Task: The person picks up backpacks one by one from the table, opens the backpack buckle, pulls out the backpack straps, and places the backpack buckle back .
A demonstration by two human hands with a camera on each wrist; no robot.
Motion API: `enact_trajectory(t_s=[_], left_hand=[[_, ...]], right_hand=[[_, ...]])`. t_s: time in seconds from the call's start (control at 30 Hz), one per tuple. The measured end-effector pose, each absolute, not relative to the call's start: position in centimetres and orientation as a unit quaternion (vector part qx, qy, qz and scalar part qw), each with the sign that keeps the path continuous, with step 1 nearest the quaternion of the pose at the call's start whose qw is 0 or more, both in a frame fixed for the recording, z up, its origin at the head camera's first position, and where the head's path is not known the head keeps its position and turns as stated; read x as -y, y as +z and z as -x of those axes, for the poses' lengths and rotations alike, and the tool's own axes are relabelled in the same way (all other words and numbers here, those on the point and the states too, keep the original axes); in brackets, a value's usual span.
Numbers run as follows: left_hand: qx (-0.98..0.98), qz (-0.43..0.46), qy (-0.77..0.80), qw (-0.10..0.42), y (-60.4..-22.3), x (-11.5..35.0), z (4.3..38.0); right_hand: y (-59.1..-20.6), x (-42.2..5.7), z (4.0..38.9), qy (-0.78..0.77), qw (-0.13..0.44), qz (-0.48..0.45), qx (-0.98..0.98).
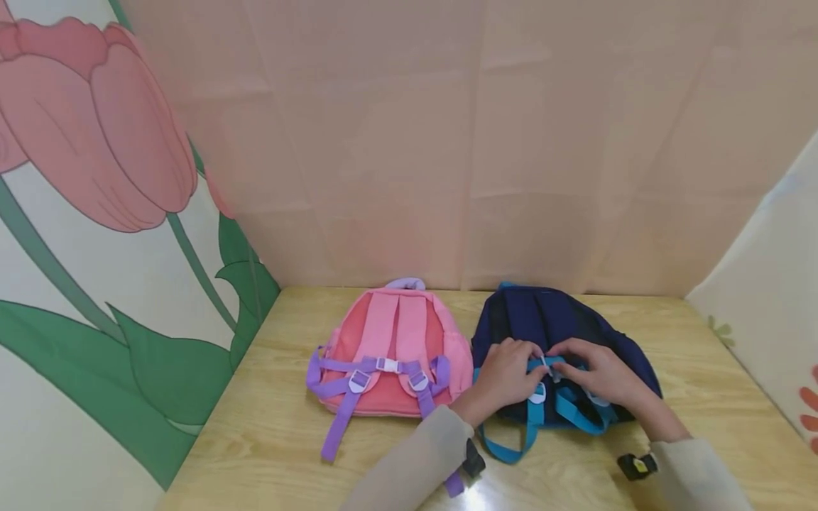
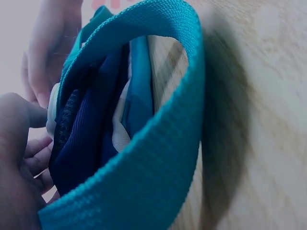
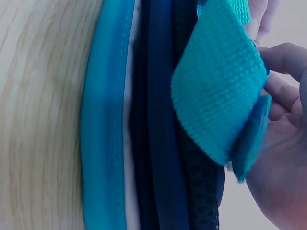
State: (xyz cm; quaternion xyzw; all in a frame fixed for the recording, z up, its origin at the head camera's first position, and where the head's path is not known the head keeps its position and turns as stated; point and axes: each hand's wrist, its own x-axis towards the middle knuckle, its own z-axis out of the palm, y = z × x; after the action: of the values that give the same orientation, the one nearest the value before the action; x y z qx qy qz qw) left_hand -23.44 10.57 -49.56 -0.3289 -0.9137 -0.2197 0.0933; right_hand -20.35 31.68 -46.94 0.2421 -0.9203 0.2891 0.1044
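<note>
A navy backpack [image 1: 552,316] lies on the table with its shoulder-strap side up. Teal webbing [image 1: 501,448] hangs in loops from its lower part. Both hands meet over the middle of it, at a small pale buckle [image 1: 554,374] on the teal cross strap. My left hand [image 1: 508,372] pinches the buckle's left side. From the other side, my right hand [image 1: 597,369] pinches the strap end by the buckle, thumb and fingers bent. In the left wrist view a wide teal loop [image 2: 158,143] stands in front of the fingers. Teal webbing [image 3: 216,91] also partly covers the right hand's fingertips in its wrist view.
Left of it lies a pink backpack [image 1: 380,319], its purple cross strap joined by a white buckle [image 1: 388,365]. Purple strap ends [image 1: 339,433] trail over the wooden table [image 1: 255,454]. A plain backdrop [image 1: 383,142] rises behind, and a tulip-printed panel [image 1: 160,376] borders the left.
</note>
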Motion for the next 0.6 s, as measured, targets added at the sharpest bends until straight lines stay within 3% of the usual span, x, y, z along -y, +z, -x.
enact_trajectory(t_s=[0.6], left_hand=[[0.912,0.319,-0.242,0.087,-49.4,-10.55,23.51]], right_hand=[[-47.17,-32.07,20.17,0.313,0.085,-0.209,0.923]])
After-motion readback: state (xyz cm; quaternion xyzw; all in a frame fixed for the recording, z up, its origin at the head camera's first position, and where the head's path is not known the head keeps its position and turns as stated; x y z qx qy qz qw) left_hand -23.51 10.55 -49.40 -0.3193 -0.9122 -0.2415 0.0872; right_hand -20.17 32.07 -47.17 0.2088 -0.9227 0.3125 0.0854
